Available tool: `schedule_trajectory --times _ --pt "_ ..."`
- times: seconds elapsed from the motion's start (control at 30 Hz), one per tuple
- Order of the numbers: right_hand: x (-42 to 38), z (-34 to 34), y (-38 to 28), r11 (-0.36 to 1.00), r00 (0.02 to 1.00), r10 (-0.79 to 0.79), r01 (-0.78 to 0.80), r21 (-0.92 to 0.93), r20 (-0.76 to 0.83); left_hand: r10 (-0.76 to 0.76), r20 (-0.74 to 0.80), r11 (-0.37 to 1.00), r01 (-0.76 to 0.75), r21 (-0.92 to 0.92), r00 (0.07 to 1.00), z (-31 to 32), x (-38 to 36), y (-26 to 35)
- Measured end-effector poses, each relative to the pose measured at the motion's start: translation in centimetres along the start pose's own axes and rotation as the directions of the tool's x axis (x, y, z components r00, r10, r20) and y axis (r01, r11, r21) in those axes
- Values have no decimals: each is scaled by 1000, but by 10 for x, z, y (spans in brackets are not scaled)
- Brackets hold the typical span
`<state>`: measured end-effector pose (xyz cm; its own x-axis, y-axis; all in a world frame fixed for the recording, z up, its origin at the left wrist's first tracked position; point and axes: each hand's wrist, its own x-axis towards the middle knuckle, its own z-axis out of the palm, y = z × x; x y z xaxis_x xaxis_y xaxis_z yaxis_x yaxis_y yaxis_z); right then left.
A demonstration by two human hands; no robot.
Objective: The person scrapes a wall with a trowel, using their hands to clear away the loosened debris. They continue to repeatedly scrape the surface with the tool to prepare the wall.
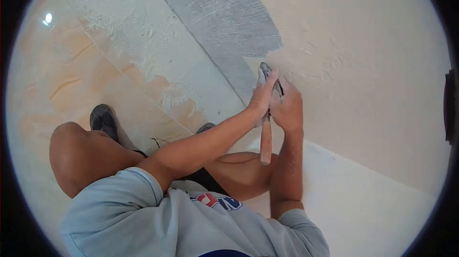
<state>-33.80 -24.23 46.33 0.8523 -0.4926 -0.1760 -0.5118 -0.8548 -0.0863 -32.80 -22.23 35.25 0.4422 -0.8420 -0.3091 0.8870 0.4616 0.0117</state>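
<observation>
Both of my hands are closed around a trowel-like scraping tool with a wooden handle, against the wall. The handle points back toward my body; the dark metal end sticks out past my fingers near the lower edge of a grey patch. My left hand presses along the metal part from the left. Opposite it, my right hand wraps the tool from the right. White dust coats the fingers of both hands. Most of the blade is hidden between them.
Beige wall surface extends to the right, with small raised marks. White flakes and powder lie on the tiled floor along the wall's base. My bent knee and dark shoes are at the left.
</observation>
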Motion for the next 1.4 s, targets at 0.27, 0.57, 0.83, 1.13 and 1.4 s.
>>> schedule_trajectory --times 0.27,0.57,0.83,1.13,1.4 --pt "-1 25 -6 881 978 174 -102 461 -117 21 108 997 -29 72 994 3 -13 19" --pt "-12 19 -16 769 976 203 -109 630 -80 136 105 941 -162 299 985 10 -23 26" --pt "-6 27 -6 801 959 193 -33 598 -206 193 91 886 -214 411 977 4 -14 19" --pt "0 38 4 866 965 212 -113 487 -154 2 59 987 -12 160 998 -9 -11 18" --pt "15 59 3 906 979 143 -72 417 -142 -43 -97 986 57 155 994 -24 -5 25"
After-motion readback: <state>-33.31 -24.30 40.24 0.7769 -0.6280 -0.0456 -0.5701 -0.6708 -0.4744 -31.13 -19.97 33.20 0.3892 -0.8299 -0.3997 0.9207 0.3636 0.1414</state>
